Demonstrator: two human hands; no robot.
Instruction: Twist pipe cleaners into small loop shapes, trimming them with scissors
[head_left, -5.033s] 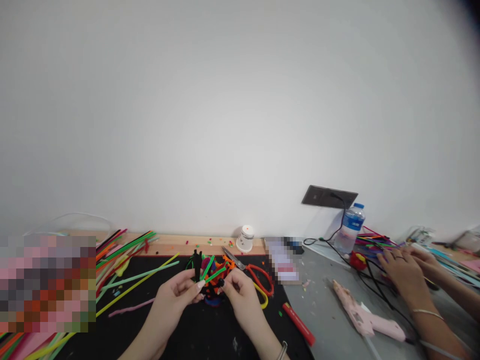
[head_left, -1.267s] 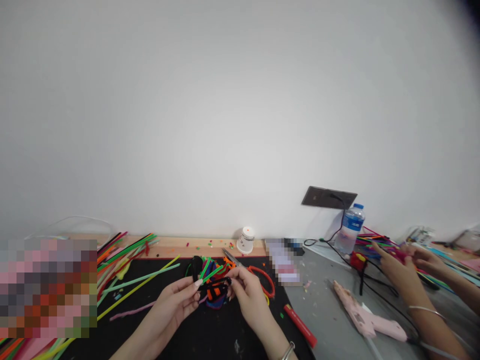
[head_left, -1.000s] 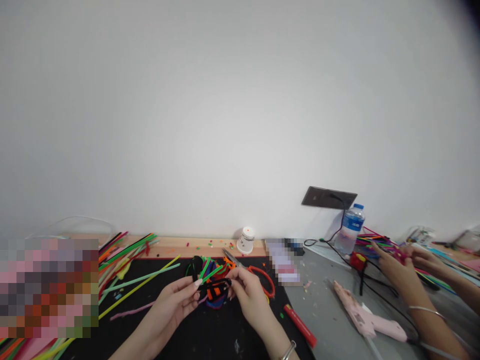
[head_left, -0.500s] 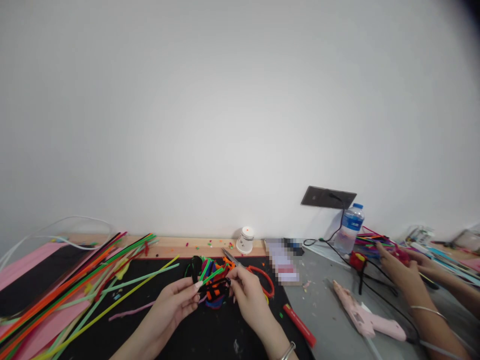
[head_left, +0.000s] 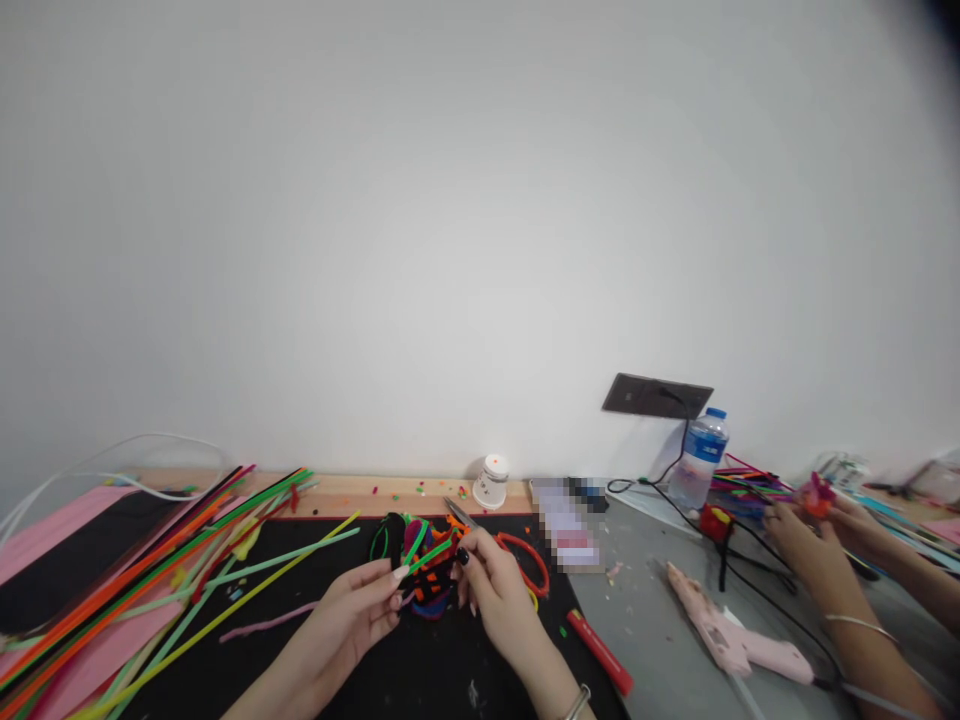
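Note:
Between thumb and fingers, my left hand [head_left: 364, 605] pinches a bright green pipe cleaner [head_left: 429, 555]. My right hand [head_left: 487, 585] is closed at the right side of the same piece, its thumb and index finger pressed together; whatever lies between them is too small to make out. Behind and below the fingers, a bundle of black, orange, blue and green pipe cleaners [head_left: 431, 590] rests on the black mat [head_left: 420, 680]. Orange-handled scissors [head_left: 534, 570] lie just beyond my right hand, with their blades pointing up and left.
Many loose pipe cleaners [head_left: 187, 560] spread over the left side. A white cup [head_left: 491, 482] stands upside down by the wall. To the right are a red tube [head_left: 600, 652], a pink glue gun [head_left: 731, 632], a water bottle [head_left: 699, 460] and a co-worker's hands [head_left: 810, 545] holding an orange-pink piece.
My right thumb and index finger have shifted slightly, showing a dark nail. My left hand stays almost in place. The co-worker's hands have turned, lifting the orange-pink piece into sight.

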